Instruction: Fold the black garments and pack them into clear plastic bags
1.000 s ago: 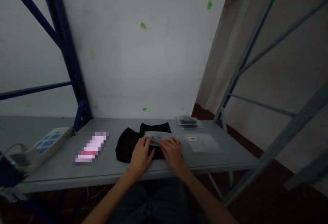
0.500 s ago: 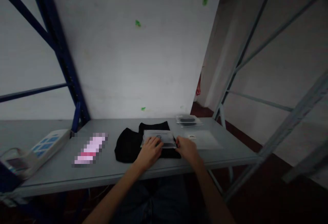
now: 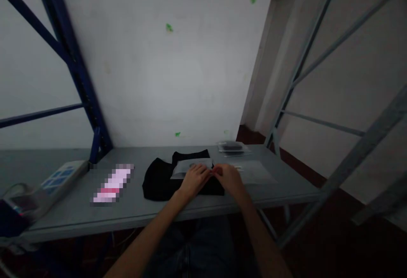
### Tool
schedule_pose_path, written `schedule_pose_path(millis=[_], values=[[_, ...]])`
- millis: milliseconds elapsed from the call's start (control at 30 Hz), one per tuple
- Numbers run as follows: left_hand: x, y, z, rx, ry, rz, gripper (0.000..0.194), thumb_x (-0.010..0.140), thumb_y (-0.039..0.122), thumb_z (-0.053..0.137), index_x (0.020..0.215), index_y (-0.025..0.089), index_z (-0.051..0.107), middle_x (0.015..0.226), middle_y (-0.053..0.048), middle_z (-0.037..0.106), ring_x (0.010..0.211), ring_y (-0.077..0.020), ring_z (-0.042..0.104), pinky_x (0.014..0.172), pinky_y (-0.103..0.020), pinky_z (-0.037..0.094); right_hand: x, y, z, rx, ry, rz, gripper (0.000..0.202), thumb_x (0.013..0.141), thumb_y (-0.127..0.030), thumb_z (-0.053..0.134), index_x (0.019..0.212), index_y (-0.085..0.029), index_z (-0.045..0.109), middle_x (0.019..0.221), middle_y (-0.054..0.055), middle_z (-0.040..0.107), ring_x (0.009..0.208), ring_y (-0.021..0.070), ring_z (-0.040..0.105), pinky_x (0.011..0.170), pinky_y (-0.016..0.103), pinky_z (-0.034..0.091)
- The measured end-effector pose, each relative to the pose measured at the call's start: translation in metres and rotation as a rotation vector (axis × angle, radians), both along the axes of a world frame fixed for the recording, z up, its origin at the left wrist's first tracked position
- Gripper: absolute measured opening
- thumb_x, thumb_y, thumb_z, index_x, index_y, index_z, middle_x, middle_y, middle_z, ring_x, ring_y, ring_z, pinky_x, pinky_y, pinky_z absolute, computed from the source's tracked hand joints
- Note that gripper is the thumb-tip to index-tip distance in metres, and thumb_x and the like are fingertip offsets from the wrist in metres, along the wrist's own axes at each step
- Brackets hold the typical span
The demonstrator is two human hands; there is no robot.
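A frosted plastic bag lies over a folded piece of black cloth on the grey table. My left hand is on the bag's right part, its fingers closed at the edge. Right beside it, my right hand pinches the same right edge, fingertips meeting those of the left. The hands cover that end of the bag, and what is inside it shows only as a faint dark round mark. A second, flat frosted bag with a small white label lies under and beyond my right hand.
Several packed clear bags with dark contents are stacked at the back right. On the left lie a blurred-out pink and white item and a white power strip. Blue metal posts flank the left; a white wall stands behind.
My left hand has slid right along the bag to its right edge, meeting my right hand. The bag has shifted slightly left and away from me.
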State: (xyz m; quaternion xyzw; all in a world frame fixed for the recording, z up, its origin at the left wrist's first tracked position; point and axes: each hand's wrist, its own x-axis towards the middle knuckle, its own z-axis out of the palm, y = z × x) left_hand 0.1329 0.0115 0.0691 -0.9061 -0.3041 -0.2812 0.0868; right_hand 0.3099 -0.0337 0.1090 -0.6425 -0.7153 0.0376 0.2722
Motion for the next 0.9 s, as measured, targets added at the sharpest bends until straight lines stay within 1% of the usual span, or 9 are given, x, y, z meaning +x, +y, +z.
schedule_pose_path(millis=[100,200,333,433,533,600,700,800,900], values=[[-0.003,0.001,0.006,0.028,-0.040,0.038,0.027,0.107,0.033,0.044,0.101,0.022,0.069,0.097,-0.007,0.068,0.098,-0.0251,0.061,0.088,-0.041,0.048,-0.001,0.003,0.000,0.084,0.035,-0.022,0.005,0.090,-0.026,0.071,0.088,-0.026,0.076,0.092,0.001,0.078,0.085,0.0194,0.071,0.075,0.027,0.047],[-0.016,0.001,0.013,0.062,-0.058,0.086,0.025,0.106,0.032,0.046,0.100,0.022,0.068,0.101,-0.007,0.069,0.101,-0.0252,0.059,0.089,-0.042,0.047,0.004,0.007,-0.002,0.117,0.073,-0.051,0.007,0.091,-0.026,0.070,0.087,-0.026,0.076,0.091,0.002,0.078,0.085,0.0197,0.071,0.076,0.028,0.047],[-0.058,0.006,0.017,0.074,-0.071,0.146,0.025,0.106,0.032,0.046,0.100,0.023,0.068,0.103,-0.007,0.070,0.100,-0.0251,0.059,0.087,-0.042,0.048,0.021,0.011,-0.003,0.149,0.130,-0.106,0.009,0.092,-0.029,0.067,0.087,-0.026,0.075,0.093,0.002,0.078,0.087,0.0211,0.071,0.079,0.030,0.049],[-0.093,0.009,0.012,0.085,-0.150,0.204,0.024,0.105,0.033,0.047,0.099,0.022,0.068,0.104,-0.008,0.070,0.098,-0.0252,0.061,0.087,-0.042,0.049,0.030,0.011,-0.003,0.181,0.145,-0.156,0.012,0.092,-0.030,0.064,0.087,-0.026,0.074,0.095,0.003,0.078,0.088,0.0220,0.070,0.081,0.031,0.050],[-0.112,0.007,0.004,0.063,-0.274,0.215,0.022,0.104,0.036,0.049,0.097,0.023,0.065,0.102,-0.007,0.069,0.097,-0.0240,0.063,0.088,-0.041,0.052,0.027,0.008,0.000,0.214,0.132,-0.158,0.012,0.093,-0.028,0.062,0.090,-0.026,0.073,0.099,0.004,0.076,0.089,0.0224,0.069,0.084,0.032,0.050],[-0.113,0.003,0.000,0.039,-0.354,0.194,0.018,0.103,0.035,0.050,0.098,0.023,0.062,0.105,-0.007,0.068,0.101,-0.0227,0.063,0.092,-0.039,0.053,0.018,0.005,0.004,0.256,0.109,-0.109,0.013,0.093,-0.024,0.060,0.093,-0.025,0.073,0.102,0.005,0.075,0.094,0.0230,0.067,0.088,0.033,0.049],[-0.102,-0.004,-0.001,0.013,-0.417,0.159,0.012,0.103,0.033,0.051,0.100,0.024,0.058,0.117,-0.008,0.065,0.111,-0.0218,0.063,0.098,-0.038,0.053,-0.001,-0.002,0.008,0.289,0.046,0.019,0.015,0.093,-0.019,0.059,0.094,-0.026,0.073,0.103,0.005,0.072,0.101,0.0230,0.065,0.092,0.034,0.048],[-0.088,-0.012,0.006,0.003,-0.405,0.111,0.010,0.104,0.031,0.050,0.102,0.023,0.056,0.125,-0.009,0.064,0.116,-0.0215,0.063,0.100,-0.038,0.053,-0.017,-0.006,0.008,0.240,-0.024,0.113,0.013,0.091,-0.018,0.064,0.090,-0.026,0.074,0.103,0.005,0.071,0.100,0.0226,0.063,0.092,0.035,0.048],[-0.079,-0.021,0.015,0.004,-0.356,0.050,0.009,0.105,0.029,0.048,0.107,0.023,0.055,0.129,-0.009,0.064,0.121,-0.0211,0.062,0.100,-0.036,0.055,-0.022,-0.008,0.004,0.211,-0.073,0.133,0.014,0.087,-0.018,0.071,0.097,-0.027,0.075,0.115,0.005,0.069,0.109,0.0245,0.061,0.095,0.039,0.047]])
